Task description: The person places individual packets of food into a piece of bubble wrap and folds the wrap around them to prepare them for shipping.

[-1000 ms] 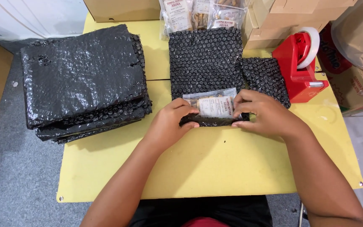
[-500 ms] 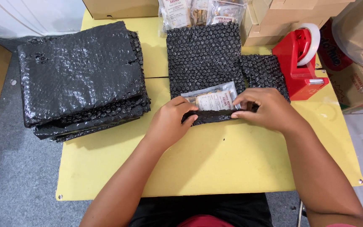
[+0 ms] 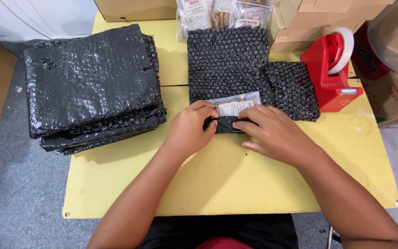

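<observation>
At the far left of the yellow counter (image 3: 236, 184) sits a stack of black bubble-wrap sheets (image 3: 90, 85), several layers deep and slightly fanned at the near edge. My left hand (image 3: 190, 129) lies just right of that stack, fingers curled, pinching the near folded edge of a black bubble-wrap sheet (image 3: 229, 62) spread flat at the counter's middle. Lying on that sheet, between my two hands, is a small clear plastic packet with a pale label (image 3: 235, 105); the near edge of the wrap is turned up against it. My right hand (image 3: 275, 133) presses on the same fold, fingers flat and close together, fingertips touching the wrap just below the packet. I hold the fold with both hands. A second piece of black bubble wrap (image 3: 293, 90) lies just right of the sheet. Beside it stands a red tape dispenser with a white roll (image 3: 332, 74). Clear snack packets (image 3: 224, 11) and brown cardboard boxes (image 3: 328, 18) line the far edge.
</observation>
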